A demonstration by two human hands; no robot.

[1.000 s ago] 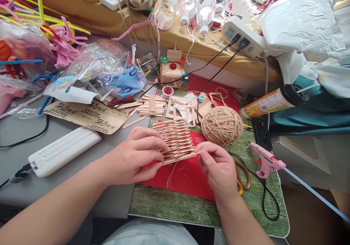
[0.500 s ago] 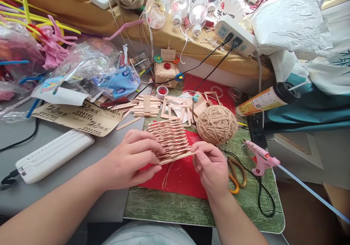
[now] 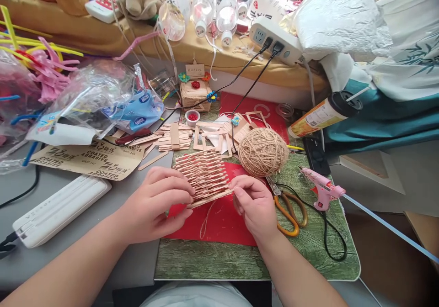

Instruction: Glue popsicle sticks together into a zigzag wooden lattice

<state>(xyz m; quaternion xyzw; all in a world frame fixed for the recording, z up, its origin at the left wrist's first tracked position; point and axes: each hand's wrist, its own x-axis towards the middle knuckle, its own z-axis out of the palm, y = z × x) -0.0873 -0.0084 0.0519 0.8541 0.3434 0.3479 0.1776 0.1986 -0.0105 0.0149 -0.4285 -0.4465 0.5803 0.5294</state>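
Observation:
Over a red sheet [image 3: 222,231], my left hand [image 3: 154,206] grips the left side of a lattice-like stack of wooden craft sticks [image 3: 206,172]. Its fingers are curled over the stack's near left corner. My right hand [image 3: 255,204] is closed in a pinch at the near right corner, on what looks like the end of a strand of twine along the front edge. A thin loop of twine [image 3: 205,222] hangs below the stack onto the sheet. Just behind my right hand sits a ball of jute twine [image 3: 263,151].
Scissors [image 3: 291,213] and a pink glue gun [image 3: 322,188] lie right on the green board [image 3: 212,261]. Loose craft sticks [image 3: 174,138], stick frames [image 3: 212,135] and a decorated stick box [image 3: 195,92] are behind. Black cords [image 3: 240,78] cross from a power strip [image 3: 274,39]. A drink cup [image 3: 318,115] leans at right.
The camera view has shifted slightly, so most things sit further left in the picture. Both hands keep nearly the same hold on the stack and its right corner.

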